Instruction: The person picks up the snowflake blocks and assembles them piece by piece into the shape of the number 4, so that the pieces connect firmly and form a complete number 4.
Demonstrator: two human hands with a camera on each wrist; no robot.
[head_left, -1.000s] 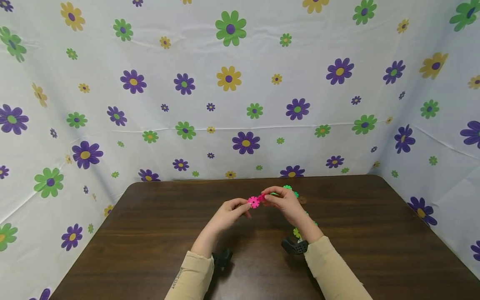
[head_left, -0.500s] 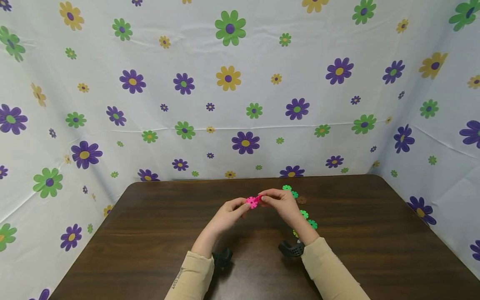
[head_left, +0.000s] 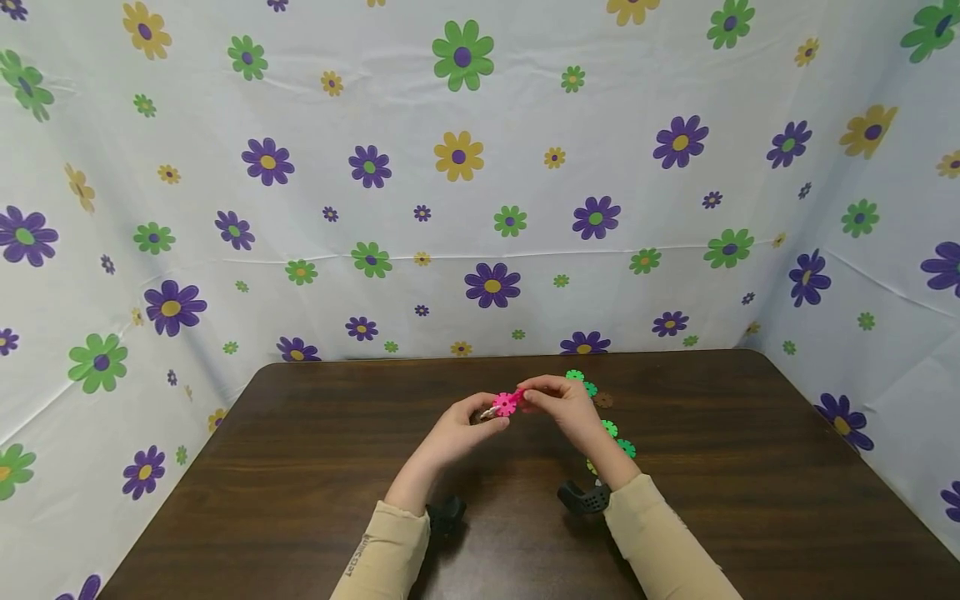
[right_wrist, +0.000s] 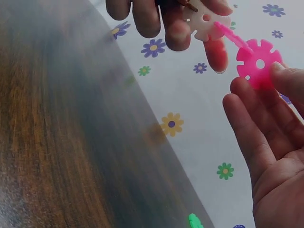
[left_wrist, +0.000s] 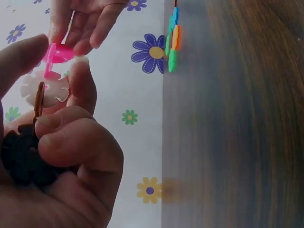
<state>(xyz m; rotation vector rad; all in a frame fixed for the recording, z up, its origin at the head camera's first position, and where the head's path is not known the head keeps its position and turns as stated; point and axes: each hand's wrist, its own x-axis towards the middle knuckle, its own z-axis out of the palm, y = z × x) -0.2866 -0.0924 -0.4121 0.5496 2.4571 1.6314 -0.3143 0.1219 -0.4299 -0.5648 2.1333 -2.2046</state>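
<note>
Between the two hands runs a chain of notched plastic interlocking discs. My left hand (head_left: 459,432) has its fingers curled round the chain's near end, where a dark disc (left_wrist: 28,159) lies against the palm and a brown disc (left_wrist: 39,102) stands edge-on. Beyond them comes a white disc (left_wrist: 53,91), partly behind the brown one. A pink disc (right_wrist: 232,35), seen edge-on in the right wrist view, joins the white one to a flat pink disc (right_wrist: 259,58). My right hand (head_left: 566,408) pinches that flat pink disc between thumb and fingers.
On the brown wooden table (head_left: 337,467), to the right, lie loose discs: green (head_left: 574,376), teal-green (head_left: 626,449), brown (head_left: 603,401) and others partly behind the right forearm. A flower-print cloth (head_left: 405,233) hangs behind the table. Each wrist wears a black camera mount (head_left: 583,498).
My right hand has shifted slightly left with its pink disc. The left thumb and forefinger have spread, uncovering a pale part of the chain beside the pink discs.
</note>
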